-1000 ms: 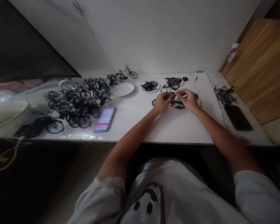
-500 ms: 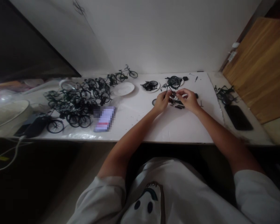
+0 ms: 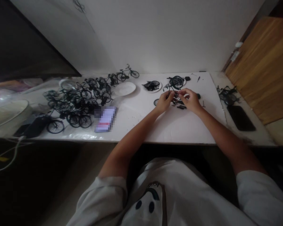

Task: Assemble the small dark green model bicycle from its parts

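Both hands meet over the white table (image 3: 179, 125) at a small black miniature bicycle frame (image 3: 175, 96). My left hand (image 3: 164, 102) pinches its left side with fingers closed. My right hand (image 3: 191, 99) pinches the right side, fingers curled. A few small black parts (image 3: 181, 107) lie on the table just under the hands. Behind them a plate holds black wheels (image 3: 177, 82), and another plate holds more black pieces (image 3: 152, 85).
Several finished black miniature bicycles (image 3: 77, 100) crowd the table's left side. An empty white plate (image 3: 125, 89) and a phone (image 3: 105, 119) lie between. A dark phone (image 3: 241, 118) and more bicycle parts (image 3: 226, 95) sit at the right by a wooden panel (image 3: 261, 69).
The hands have stayed at the same spot on the small frame, with only slight finger shifts. The view has drifted a little.
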A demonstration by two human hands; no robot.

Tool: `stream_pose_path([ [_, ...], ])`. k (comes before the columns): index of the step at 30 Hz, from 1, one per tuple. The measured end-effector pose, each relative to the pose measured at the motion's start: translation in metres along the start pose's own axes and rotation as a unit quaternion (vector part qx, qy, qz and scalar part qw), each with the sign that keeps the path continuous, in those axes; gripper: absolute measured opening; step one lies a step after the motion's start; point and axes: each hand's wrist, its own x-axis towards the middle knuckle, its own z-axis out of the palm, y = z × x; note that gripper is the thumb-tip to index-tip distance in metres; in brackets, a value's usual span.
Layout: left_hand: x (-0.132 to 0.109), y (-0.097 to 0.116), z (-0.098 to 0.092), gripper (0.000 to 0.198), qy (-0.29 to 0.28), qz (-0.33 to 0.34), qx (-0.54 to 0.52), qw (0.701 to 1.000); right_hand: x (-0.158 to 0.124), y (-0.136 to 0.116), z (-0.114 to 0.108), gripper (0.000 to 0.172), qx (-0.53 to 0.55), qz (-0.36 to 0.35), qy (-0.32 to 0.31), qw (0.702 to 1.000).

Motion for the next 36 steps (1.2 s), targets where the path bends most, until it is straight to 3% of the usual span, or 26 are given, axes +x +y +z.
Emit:
stream_pose_path([
  [7,-0.001,-0.001,-0.003,0.036,0.011,0.002,0.028,1.000,0.000,0.000,-0.002,0.028,-0.014,-0.002,0.002,1.000],
  [13,-0.002,0.005,-0.002,0.027,0.020,-0.035,0.010,0.999,-0.001,-0.001,0.000,0.025,-0.008,0.002,0.010,1.000],
  [24,-0.006,0.015,0.001,0.031,0.040,-0.071,-0.015,0.997,-0.002,-0.014,-0.002,0.031,-0.005,0.040,0.019,0.999],
  [36,-0.006,0.018,0.001,0.022,0.035,-0.108,-0.087,0.990,0.002,0.000,0.006,0.047,0.150,0.148,0.039,0.977],
])
